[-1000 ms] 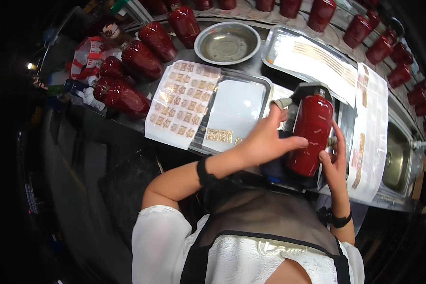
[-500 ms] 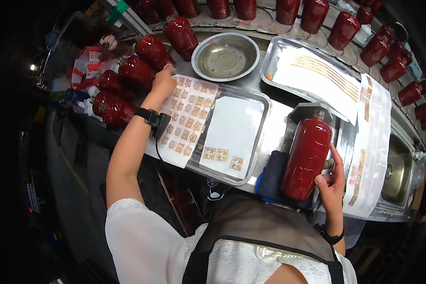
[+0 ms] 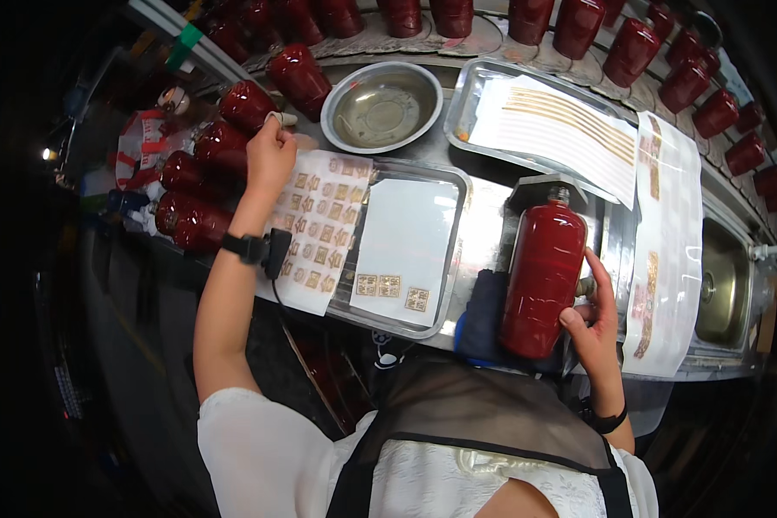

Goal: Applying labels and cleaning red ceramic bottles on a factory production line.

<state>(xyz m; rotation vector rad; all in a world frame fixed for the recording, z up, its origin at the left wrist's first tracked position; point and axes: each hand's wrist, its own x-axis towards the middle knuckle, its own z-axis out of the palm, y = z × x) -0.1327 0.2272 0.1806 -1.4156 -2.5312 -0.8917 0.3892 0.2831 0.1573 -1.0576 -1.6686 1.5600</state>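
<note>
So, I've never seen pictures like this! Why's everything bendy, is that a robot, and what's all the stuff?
No robot here, just a person's bare hands. The pictures come from a camera worn on that person's head, looking down; its wide lens bends straight edges.

The right hand is against the side of a leaning red bottle, seeming to steady it. The left hand is by the top of a sheet of gold stickers; I can't tell whether it's pinching anything.

On the metal table are a round bowl, a tray with small gold squares on white paper, and another tray with gold strips. More red bottles stand around.
</note>
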